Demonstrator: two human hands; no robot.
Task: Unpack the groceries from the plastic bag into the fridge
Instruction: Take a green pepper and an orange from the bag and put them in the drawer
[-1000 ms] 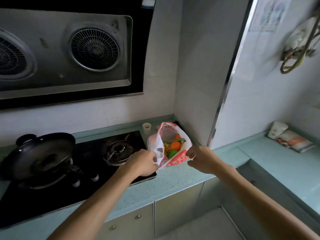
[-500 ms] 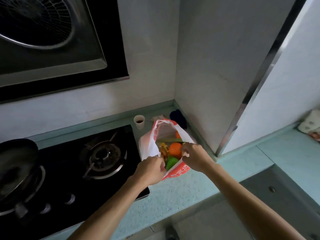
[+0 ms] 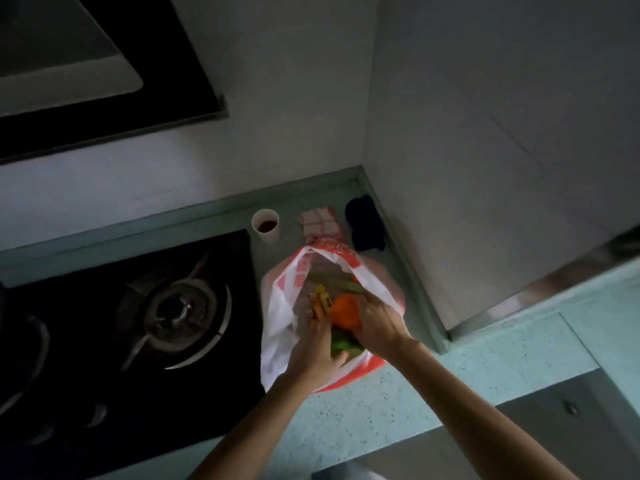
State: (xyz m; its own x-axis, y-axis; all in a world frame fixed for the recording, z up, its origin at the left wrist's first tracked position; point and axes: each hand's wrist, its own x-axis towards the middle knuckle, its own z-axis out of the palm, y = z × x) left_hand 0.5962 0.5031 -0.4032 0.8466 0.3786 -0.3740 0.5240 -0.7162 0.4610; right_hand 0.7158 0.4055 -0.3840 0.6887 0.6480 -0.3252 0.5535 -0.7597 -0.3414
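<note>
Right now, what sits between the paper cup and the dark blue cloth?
In the head view, a red-and-white checked cloth lies on the countertop between the paper cup and the dark blue cloth.

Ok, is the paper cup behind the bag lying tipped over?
No, the paper cup stands upright on the counter beyond the plastic bag, its open mouth showing dark liquid inside.

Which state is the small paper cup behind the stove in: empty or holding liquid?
Holding liquid. The paper cup stands upright on the counter, and a dark liquid shows inside its rim.
</note>
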